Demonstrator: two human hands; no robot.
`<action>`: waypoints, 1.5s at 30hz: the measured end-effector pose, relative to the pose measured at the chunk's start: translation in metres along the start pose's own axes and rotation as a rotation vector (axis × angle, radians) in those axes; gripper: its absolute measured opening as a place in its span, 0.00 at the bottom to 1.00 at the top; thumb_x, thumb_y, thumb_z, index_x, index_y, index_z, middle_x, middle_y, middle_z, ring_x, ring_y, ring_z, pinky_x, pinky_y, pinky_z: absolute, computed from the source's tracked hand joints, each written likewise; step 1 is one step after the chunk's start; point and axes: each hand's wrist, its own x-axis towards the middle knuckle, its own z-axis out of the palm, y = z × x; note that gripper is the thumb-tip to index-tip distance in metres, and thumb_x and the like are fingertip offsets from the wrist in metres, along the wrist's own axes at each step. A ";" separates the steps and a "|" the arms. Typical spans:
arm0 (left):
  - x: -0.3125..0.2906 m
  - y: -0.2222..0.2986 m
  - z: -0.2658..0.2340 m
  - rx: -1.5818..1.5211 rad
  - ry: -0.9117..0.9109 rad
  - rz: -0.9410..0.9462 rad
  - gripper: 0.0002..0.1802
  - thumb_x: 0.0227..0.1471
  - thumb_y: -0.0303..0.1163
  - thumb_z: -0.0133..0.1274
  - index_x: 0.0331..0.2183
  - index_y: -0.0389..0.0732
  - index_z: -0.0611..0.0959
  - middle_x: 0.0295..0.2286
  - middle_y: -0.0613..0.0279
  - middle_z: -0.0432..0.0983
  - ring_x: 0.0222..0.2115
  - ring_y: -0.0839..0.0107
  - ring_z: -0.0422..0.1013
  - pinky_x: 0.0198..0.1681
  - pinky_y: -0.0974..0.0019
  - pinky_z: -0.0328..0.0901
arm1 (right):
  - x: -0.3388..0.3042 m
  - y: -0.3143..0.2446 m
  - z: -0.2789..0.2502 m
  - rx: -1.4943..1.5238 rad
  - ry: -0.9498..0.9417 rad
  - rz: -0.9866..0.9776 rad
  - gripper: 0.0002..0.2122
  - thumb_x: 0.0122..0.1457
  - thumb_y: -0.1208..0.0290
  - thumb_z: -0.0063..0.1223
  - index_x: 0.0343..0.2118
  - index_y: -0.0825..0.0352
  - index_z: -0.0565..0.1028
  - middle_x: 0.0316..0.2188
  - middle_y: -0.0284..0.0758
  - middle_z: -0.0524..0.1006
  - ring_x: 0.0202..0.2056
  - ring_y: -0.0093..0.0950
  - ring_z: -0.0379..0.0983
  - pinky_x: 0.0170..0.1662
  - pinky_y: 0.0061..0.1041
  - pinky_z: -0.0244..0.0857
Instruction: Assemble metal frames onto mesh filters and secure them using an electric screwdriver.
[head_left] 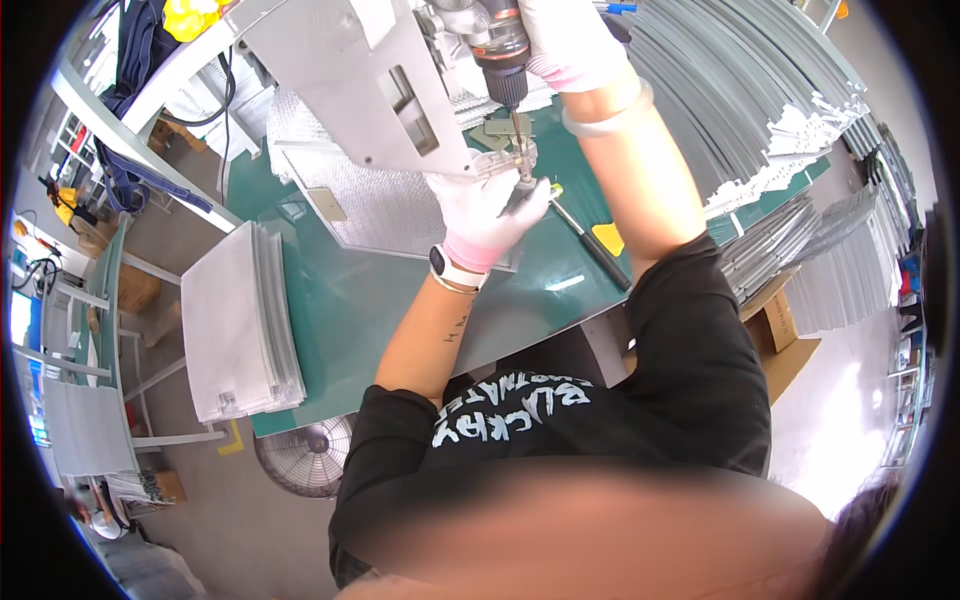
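My left hand (483,208), in a white glove with a pink cuff, is closed beneath the drill bit (516,125). Its fingers pinch a small metal part (522,190), partly covered by the glove. The bit points down from the black chuck of a power drill (501,60), and its tip meets a clear and metallic piece (515,160) by my fingers. My right hand (575,45), gloved alike, is wrapped around the drill at the upper edge; its fingertips are hidden. A large grey slotted metal panel (365,85) stands tilted left of the drill, its lower corner by my left hand.
A screwdriver-like tool with a black handle (605,260) lies on the green table (520,305), beside a yellow piece (608,237). Stacked grey panels (235,320) sit at left, a large pile of grey strips (730,95) at right. A floor fan (308,455) stands below.
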 end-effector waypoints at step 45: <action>-0.263 0.081 -0.252 -0.165 -1.180 -0.273 0.07 0.44 0.35 0.56 0.28 0.44 0.80 0.20 0.62 0.72 0.25 0.61 0.72 0.33 0.55 0.66 | -0.015 -0.007 0.017 0.221 0.231 -0.096 0.05 0.60 0.65 0.54 0.36 0.58 0.72 0.22 0.28 0.74 0.18 0.17 0.69 0.19 0.15 0.63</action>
